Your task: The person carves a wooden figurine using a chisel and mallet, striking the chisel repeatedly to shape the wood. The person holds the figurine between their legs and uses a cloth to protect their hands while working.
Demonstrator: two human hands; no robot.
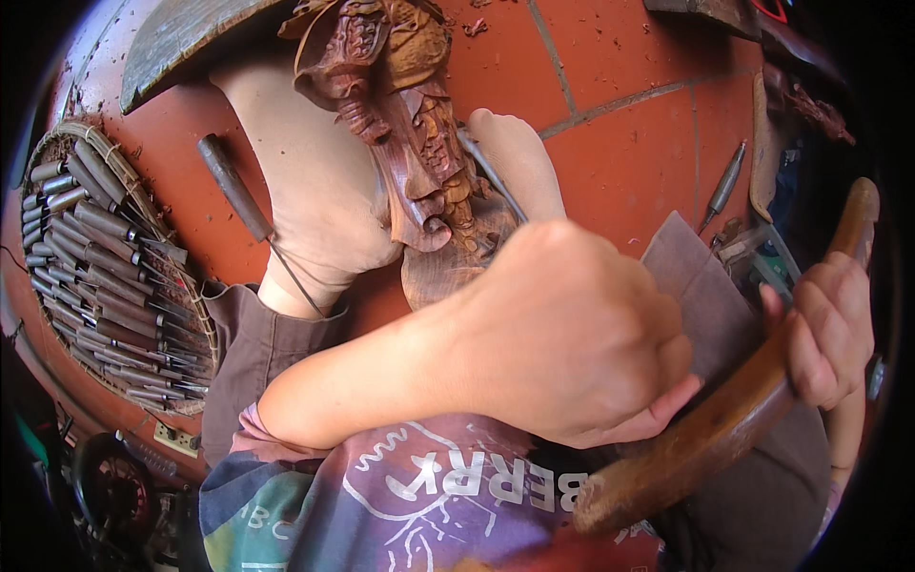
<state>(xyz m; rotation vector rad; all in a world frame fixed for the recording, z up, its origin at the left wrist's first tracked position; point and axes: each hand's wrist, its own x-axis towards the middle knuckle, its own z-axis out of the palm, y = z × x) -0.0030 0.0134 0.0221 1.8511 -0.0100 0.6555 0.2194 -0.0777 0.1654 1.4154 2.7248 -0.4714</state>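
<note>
A dark reddish wooden carving [419,157] with deep folds and a scroll stands between my bare feet, its base toward me. My left hand [581,334] is closed in a fist across the middle. From it a thin metal chisel shaft [496,181] slants up along the carving's right side; the fist hides its handle, and its cutting end is hard to make out. On the right, my right hand [829,334] is wrapped around a long, curved wooden club [696,439], whose thick end hangs low over my lap, just below the left fist.
A woven basket [124,162] full of wooden-handled chisels lies at the left. Another chisel [233,186] leans against my left ankle. A slim tool [727,186] rests on red tiles [620,162] at the right. A wooden slab [191,43] stands at upper left.
</note>
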